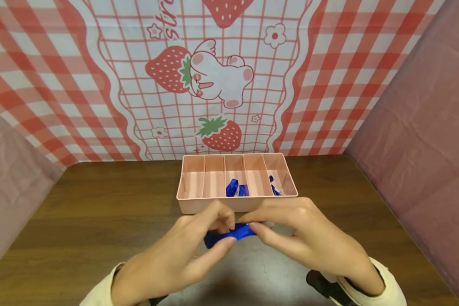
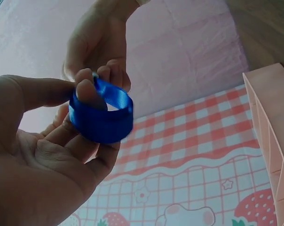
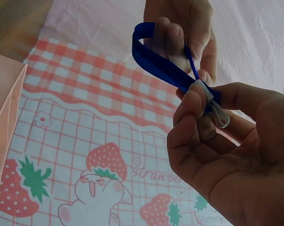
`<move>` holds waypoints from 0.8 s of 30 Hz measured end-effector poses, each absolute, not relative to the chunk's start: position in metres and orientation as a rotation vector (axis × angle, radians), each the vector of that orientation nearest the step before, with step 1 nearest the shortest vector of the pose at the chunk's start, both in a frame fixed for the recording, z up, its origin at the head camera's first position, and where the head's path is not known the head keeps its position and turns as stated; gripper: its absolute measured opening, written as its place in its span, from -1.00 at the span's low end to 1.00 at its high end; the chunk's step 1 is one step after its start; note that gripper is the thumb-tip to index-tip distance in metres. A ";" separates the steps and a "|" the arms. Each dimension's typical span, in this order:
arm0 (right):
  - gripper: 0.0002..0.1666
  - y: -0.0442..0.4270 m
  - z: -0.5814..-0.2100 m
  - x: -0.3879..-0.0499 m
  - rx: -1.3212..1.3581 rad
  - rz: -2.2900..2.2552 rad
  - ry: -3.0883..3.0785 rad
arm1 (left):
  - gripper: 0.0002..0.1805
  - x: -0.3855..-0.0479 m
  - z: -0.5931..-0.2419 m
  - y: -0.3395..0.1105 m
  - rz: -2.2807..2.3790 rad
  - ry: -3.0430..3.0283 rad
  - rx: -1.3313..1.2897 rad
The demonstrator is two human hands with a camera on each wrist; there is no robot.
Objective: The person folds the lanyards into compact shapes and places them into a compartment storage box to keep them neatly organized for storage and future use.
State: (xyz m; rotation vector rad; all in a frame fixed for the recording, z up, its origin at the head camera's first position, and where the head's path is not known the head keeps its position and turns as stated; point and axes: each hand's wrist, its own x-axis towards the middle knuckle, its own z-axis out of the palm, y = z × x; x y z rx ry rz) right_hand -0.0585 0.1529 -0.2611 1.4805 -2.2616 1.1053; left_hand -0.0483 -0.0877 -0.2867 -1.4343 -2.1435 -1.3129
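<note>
Both hands hold a blue satin ribbon loop (image 1: pixel 242 232) in front of the box. My left hand (image 1: pixel 177 255) pinches the loop's left part between thumb and fingers, some fingertips inside the loop. At the other end my right hand (image 1: pixel 313 236) pinches the ribbon between thumb and index finger. In the right wrist view a small whitish clip-like piece (image 3: pixel 220 117) with a looped end sits where the ribbon ends meet, between the right fingers. The left wrist view shows the ribbon (image 2: pixel 102 126) as a rounded, wide band.
Behind the hands stands a pink box (image 1: pixel 206 206) with several compartments. Blue ribbon pieces (image 1: pixel 232 188) lie in its middle compartment, small blue pieces (image 1: pixel 276 191) in the rightmost one. A strawberry-print cloth (image 1: pixel 214 127) hangs behind the brown table (image 1: pixel 99 221).
</note>
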 end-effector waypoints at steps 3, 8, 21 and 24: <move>-0.73 0.157 -0.259 -0.058 1.479 1.119 -2.223 | -0.76 -0.048 -0.283 -0.092 -1.323 -2.149 -1.442; -0.75 0.160 -0.255 -0.058 1.492 1.127 -2.156 | -0.80 -0.047 -0.268 -0.102 -1.246 -2.077 -1.387; -0.79 0.162 -0.251 -0.061 1.496 1.120 -2.123 | -0.96 -0.050 -0.264 -0.114 -1.108 -2.020 -1.332; -0.76 0.162 -0.252 -0.061 1.508 1.134 -2.137 | -0.95 -0.051 -0.268 -0.116 -1.101 -2.096 -1.341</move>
